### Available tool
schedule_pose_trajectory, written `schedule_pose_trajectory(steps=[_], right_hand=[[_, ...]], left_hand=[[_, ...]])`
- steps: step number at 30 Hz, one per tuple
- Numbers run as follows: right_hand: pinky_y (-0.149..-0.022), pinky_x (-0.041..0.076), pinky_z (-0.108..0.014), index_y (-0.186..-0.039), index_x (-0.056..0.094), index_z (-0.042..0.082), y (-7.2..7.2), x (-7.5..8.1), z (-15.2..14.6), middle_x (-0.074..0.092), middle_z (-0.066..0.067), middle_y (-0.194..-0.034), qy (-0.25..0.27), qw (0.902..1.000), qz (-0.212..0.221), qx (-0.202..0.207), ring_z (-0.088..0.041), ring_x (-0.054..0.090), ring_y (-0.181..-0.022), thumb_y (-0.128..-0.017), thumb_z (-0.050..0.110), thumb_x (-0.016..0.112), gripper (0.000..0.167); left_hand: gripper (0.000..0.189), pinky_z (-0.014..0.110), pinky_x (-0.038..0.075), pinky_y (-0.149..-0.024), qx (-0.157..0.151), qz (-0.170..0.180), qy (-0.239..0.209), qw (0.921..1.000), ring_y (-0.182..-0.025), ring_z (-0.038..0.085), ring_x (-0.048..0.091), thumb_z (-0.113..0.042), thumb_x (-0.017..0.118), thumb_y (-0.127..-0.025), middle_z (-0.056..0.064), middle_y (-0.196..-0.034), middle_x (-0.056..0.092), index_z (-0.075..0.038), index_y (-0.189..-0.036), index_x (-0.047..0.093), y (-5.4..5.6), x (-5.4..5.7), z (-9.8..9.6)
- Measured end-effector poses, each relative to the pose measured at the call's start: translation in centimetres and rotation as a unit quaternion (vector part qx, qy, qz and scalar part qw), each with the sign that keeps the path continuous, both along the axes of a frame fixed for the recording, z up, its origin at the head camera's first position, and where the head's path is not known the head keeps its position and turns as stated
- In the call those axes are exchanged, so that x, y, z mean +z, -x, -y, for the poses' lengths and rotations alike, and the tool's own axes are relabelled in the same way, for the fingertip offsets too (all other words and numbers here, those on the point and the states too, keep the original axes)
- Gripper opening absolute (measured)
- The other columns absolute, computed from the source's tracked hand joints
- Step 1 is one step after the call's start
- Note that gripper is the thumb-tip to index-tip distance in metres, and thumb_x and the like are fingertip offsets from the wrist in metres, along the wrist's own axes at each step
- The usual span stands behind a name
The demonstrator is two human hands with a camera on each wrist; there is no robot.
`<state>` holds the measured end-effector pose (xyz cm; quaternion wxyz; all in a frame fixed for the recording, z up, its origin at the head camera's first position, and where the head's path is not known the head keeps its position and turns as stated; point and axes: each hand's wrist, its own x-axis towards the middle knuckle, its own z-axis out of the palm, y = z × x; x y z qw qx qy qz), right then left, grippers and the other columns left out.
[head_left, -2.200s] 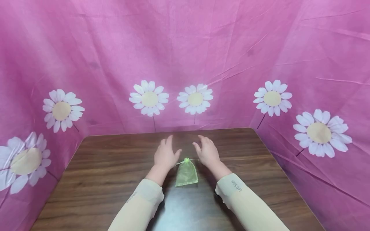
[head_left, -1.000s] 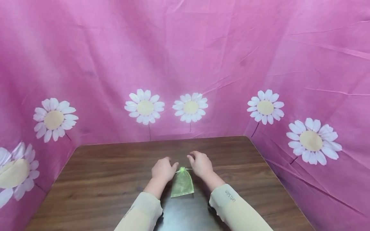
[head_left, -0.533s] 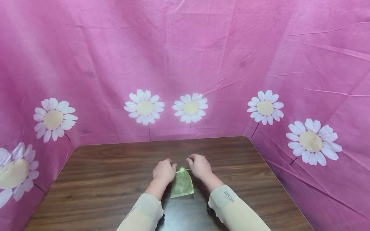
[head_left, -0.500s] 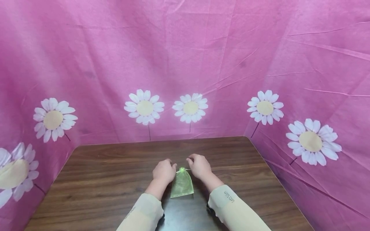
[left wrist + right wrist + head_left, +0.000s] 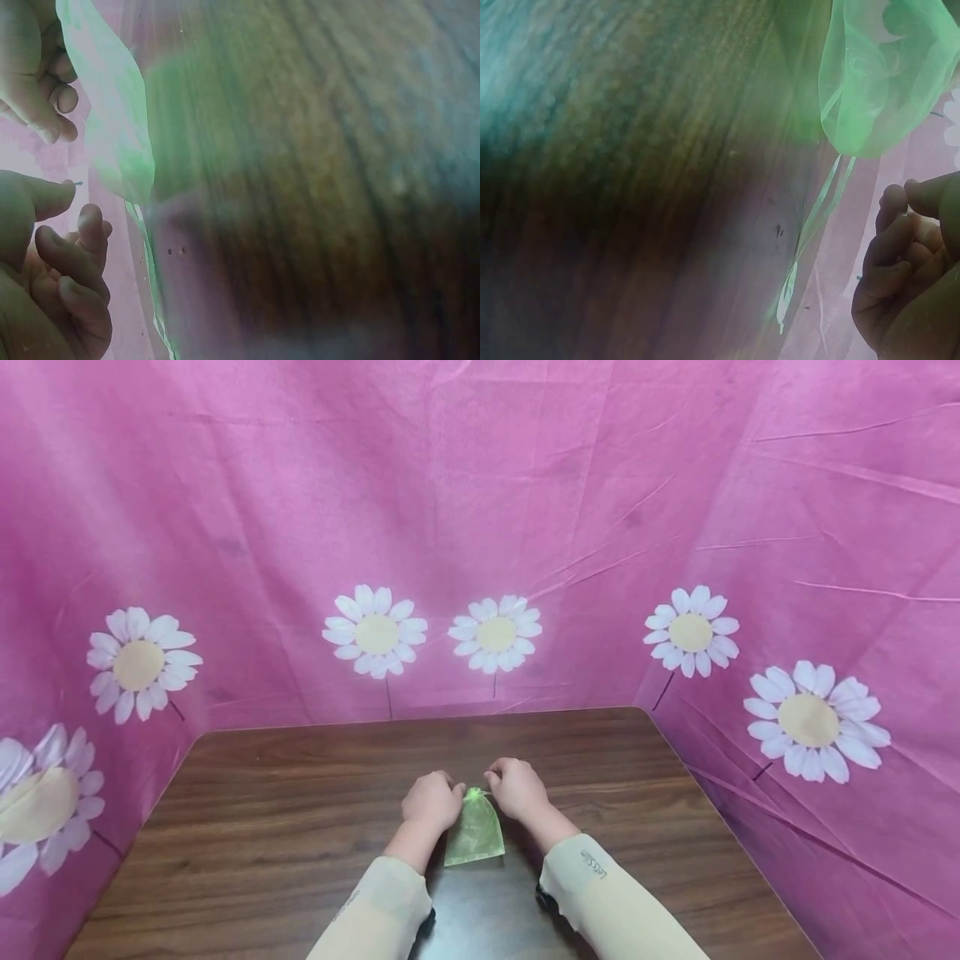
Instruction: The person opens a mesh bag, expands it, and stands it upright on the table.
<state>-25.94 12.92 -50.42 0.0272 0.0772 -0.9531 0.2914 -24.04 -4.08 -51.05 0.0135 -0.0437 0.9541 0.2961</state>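
Observation:
A sheer green drawstring pouch [image 5: 476,831] lies on the table with its neck gathered at the far end. My left hand [image 5: 433,799] hovers over its left side, fingers loosely curled, thumb tip apart from the index finger. In the left wrist view a thin ribbon [image 5: 154,277] from the pouch runs past the left fingers without visible contact. My right hand [image 5: 517,788] is at the right of the neck, fingers loosely bent, thumb tip close to the index tip. The right wrist view shows a ribbon [image 5: 795,270] apart from those fingers.
The brown wood-grain table [image 5: 285,827] ends at a straight far edge with rounded corners. Behind and along both sides hangs a pink curtain [image 5: 450,485] printed with several white daisies.
Both hands have come down and back from beyond the pouch to its neck, and their fingers have bent from nearly straight. In the last half second they have hardly moved.

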Motion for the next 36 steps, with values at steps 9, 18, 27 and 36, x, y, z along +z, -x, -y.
schedule_pose_trajectory(steps=[9, 18, 27, 36], right_hand=[[-0.076, 0.059, -0.046, -0.096, 0.078, 0.007, 0.19, -0.16, 0.09, 0.077, -0.006, -0.093, -0.005, 0.9999, 0.011, 0.006, -0.023, 0.070, -0.082, -0.101, 0.018, 0.070, 0.015], [-0.071, 0.057, -0.042, -0.090, 0.079, 0.009, 0.28, -0.39, 0.11, 0.077, -0.004, -0.091, -0.023, 0.9992, 0.031, 0.013, -0.019, 0.067, -0.076, -0.101, 0.023, 0.071, 0.019], [-0.063, 0.052, -0.039, -0.082, 0.076, 0.009, 0.41, -0.56, 0.16, 0.071, -0.001, -0.078, -0.014, 0.9984, 0.052, 0.014, -0.017, 0.059, -0.065, -0.102, 0.023, 0.069, 0.025], [-0.059, 0.049, -0.038, -0.076, 0.072, 0.011, 0.24, -0.93, 0.37, 0.064, 0.001, -0.069, -0.018, 0.9984, 0.053, 0.013, -0.018, 0.056, -0.062, -0.101, 0.023, 0.069, 0.028]], left_hand=[[0.028, 0.053, 0.058, -0.073, 0.000, 0.013, -0.002, 0.9999, -0.093, 0.031, 0.072, -0.039, 0.070, -0.100, 0.007, -0.099, 0.077, -0.013, -0.098, 0.078, 0.05, 0.20, -0.07], [0.026, 0.054, 0.057, -0.075, -0.008, 0.028, -0.001, 0.9996, -0.092, 0.029, 0.071, -0.037, 0.069, -0.101, 0.006, -0.098, 0.076, -0.014, -0.095, 0.077, 0.10, 0.17, -0.08], [0.024, 0.054, 0.056, -0.075, -0.008, 0.036, -0.005, 0.9993, -0.091, 0.030, 0.071, -0.035, 0.069, -0.102, 0.005, -0.098, 0.076, -0.014, -0.093, 0.077, 0.17, 0.30, -0.28], [0.023, 0.075, 0.049, -0.095, -0.004, 0.042, -0.006, 0.9991, -0.103, 0.036, 0.072, -0.034, 0.069, -0.102, 0.007, -0.101, 0.077, -0.017, -0.089, 0.078, 0.15, -0.05, -0.56]])
